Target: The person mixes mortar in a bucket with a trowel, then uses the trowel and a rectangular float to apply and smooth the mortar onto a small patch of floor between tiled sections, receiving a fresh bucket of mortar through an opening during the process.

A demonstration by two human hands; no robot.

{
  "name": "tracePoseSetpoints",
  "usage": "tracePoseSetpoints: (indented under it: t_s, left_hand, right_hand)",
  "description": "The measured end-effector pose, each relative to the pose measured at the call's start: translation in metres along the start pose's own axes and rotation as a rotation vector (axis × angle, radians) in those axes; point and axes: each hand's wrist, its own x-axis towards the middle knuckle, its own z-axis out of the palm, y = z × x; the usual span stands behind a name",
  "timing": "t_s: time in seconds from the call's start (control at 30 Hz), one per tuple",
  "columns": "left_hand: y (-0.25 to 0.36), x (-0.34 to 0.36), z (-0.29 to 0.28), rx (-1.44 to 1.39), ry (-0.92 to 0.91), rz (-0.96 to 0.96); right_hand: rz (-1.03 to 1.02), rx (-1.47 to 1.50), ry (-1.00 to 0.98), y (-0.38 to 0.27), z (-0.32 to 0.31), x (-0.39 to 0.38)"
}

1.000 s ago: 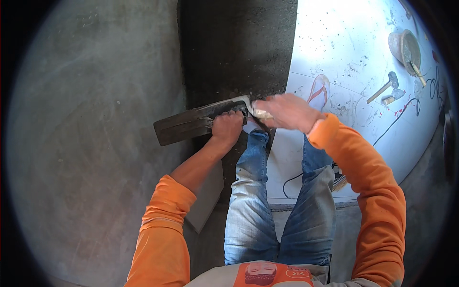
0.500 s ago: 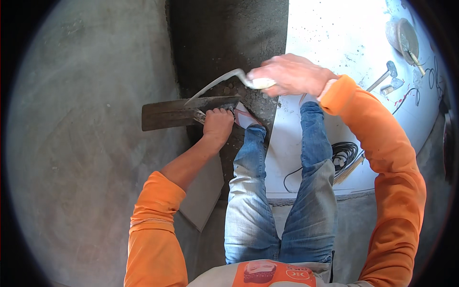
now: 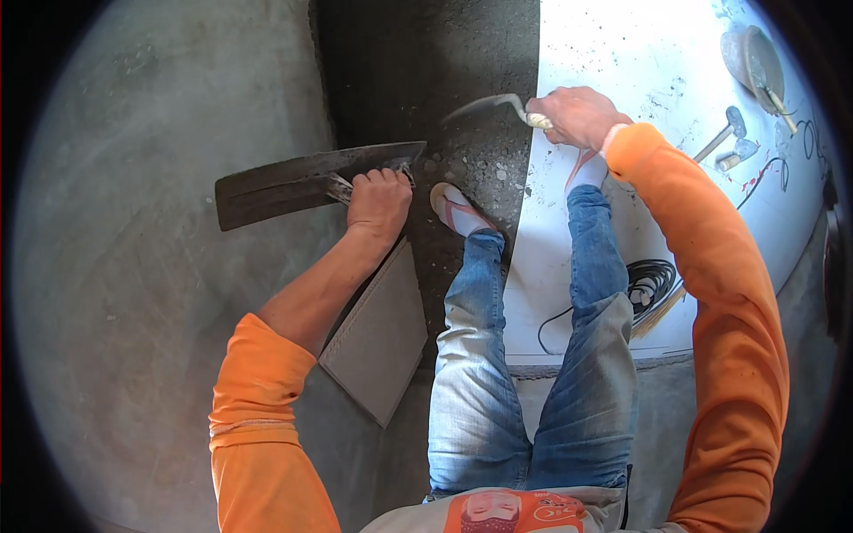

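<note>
Toward ten o'clock, the left hand (image 3: 379,206) has its fingers clamped on a long plastering float (image 3: 275,188), probably stiff and blade-heavy, best held by the handle, while toward one o'clock the right hand (image 3: 579,116) wraps a lighter-looking cranked trowel (image 3: 515,99).

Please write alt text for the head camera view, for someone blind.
A person's left hand grips a long, dark float; the right hand holds a trowel. A white floor lies to the right.

The left hand (image 3: 380,204) grips a long, dark float (image 3: 280,185) reaching out leftward. The right hand (image 3: 582,115) holds a trowel (image 3: 514,100), with a hammer (image 3: 716,142) and bucket (image 3: 737,59) to its right.
</note>
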Motion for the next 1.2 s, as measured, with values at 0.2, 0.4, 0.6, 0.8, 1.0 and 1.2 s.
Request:
tracePoseSetpoints:
  t_s: [0.2,0.4,0.6,0.8,1.0,1.2]
  left_hand:
    - [0.001,0.008,0.010,-0.155,0.079,-0.198]
    - [0.022,0.009,-0.005,-0.289,0.102,-0.216]
    - [0.015,0.002,-0.010,-0.518,0.070,-0.090]
    - [0.023,0.001,-0.011,-0.621,-0.006,-0.170]
    - [0.030,-0.004,-0.004,-0.654,-0.031,-0.179]
    - [0.029,0.009,-0.015,-0.642,0.067,-0.203]
  right_hand:
    - [0.056,0.603,0.374,-0.072,0.051,-0.028]
    - [-0.014,0.586,0.251,-0.112,0.059,-0.046]
    - [-0.059,0.301,0.157,-0.073,0.069,-0.037]
    - [0.273,0.572,0.288,-0.083,0.060,-0.033]
    - [-0.018,0.409,0.129,-0.103,0.055,-0.032]
    - [0.337,0.770,0.226,-0.110,0.060,-0.025]
